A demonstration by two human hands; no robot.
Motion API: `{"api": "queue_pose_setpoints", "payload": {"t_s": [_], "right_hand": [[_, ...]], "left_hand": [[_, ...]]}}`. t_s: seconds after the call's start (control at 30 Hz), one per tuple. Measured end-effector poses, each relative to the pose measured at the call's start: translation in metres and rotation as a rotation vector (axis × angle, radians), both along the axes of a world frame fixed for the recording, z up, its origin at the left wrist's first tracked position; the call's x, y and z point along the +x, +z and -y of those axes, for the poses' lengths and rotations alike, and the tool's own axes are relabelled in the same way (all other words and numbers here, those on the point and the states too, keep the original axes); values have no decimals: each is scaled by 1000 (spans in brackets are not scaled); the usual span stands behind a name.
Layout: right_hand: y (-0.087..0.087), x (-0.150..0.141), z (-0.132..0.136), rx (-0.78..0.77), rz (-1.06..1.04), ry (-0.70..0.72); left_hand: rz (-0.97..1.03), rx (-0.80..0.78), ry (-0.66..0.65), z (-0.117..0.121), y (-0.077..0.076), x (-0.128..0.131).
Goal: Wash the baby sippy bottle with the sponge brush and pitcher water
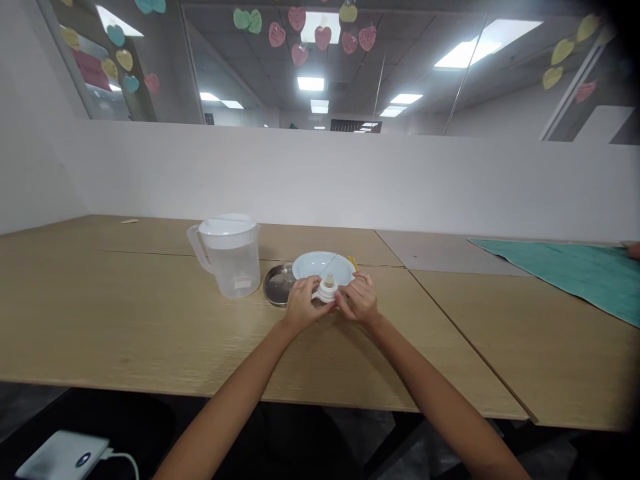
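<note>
Just in front of the white bowl (313, 263), a baby bottle top (327, 289) is between my hands: a pale, see-through teat standing up from a white collar. My left hand (303, 307) pinches the collar's left side, thumb at the front. On the other side, my right hand (361, 300) is closed against it, with fingertips on the rim. Whatever lies under the collar is mostly hidden by my fingers. A round metal dish (276, 285) sits close to the left hand, partly behind it and beside the bowl.
A clear lidded pitcher (233, 260) stands left of the dish. Something yellow (353, 262) shows behind the bowl's right edge. A green cloth (570, 267) covers the table's right end, with part of another person's hand (634, 251) there. A white power bank (63, 457) with a cable lies lower left.
</note>
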State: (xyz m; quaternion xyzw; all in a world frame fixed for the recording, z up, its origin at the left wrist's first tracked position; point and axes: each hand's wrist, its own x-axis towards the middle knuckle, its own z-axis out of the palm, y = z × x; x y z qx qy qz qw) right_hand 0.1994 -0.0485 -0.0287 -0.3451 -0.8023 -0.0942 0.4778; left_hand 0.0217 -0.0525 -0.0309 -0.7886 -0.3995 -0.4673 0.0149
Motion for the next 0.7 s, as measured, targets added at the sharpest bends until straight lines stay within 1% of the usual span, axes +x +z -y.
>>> {"api": "queue_pose_setpoints", "payload": {"t_s": [0.07, 0.13, 0.2, 0.23, 0.3, 0.33, 0.4, 0.5, 0.6, 0.7], "right_hand": [[1, -3, 2, -37, -80, 14], [3, -8, 5, -72, -244, 28], [7, -11, 7, -154, -402, 66], [8, -13, 8, -218, -436, 101], [9, -16, 9, -343, -415, 164], [8, -18, 9, -378, -390, 161], [6, -20, 9, -365, -357, 80], [3, -22, 9, -253, -352, -52], [3, -21, 8, -226, -366, -69], [4, -18, 6, -272, -320, 4]], "left_hand": [[-16, -19, -13, 1, 1, 0], [-34, -40, -27, 1, 2, 0], [-47, -54, -42, 1, 2, 0], [-49, -57, -45, 1, 2, -1], [-43, -53, -44, 0, 1, -1], [-38, -51, -42, 0, 0, -1], [-33, -46, -36, -1, -1, 0], [-38, -41, -29, -2, -1, 0], [-37, -48, -32, -2, 0, 0], [-41, -62, -48, -2, 0, 0]]}}
